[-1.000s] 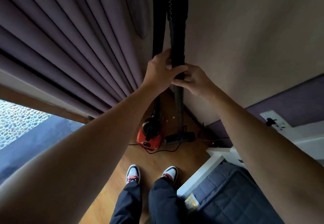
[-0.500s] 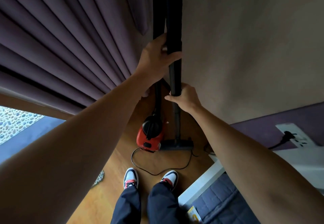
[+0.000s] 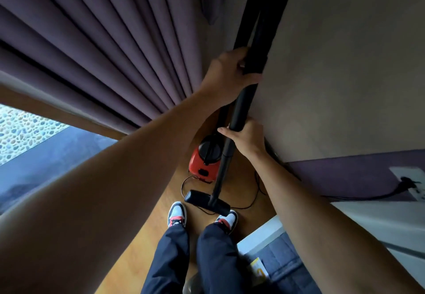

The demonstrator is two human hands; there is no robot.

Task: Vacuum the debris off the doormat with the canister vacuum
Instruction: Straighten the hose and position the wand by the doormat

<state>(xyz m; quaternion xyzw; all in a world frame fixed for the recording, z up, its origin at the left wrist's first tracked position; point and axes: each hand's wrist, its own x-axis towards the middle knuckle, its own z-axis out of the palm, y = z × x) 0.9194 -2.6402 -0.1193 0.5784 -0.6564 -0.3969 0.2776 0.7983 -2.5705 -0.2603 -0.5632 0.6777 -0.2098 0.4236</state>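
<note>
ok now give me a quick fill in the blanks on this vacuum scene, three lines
1. The canister vacuum on the wood floor is ___ with a black top.
2. The left hand grips the wand ___ the right hand.
3. The pleated purple ___ hangs left of the wand.
Missing words: red; above; curtain.

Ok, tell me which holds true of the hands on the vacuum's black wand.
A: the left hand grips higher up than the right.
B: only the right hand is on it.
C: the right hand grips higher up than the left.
A: the left hand grips the black wand up beside the curtain, and the right hand grips it lower, above the red canister.
</note>
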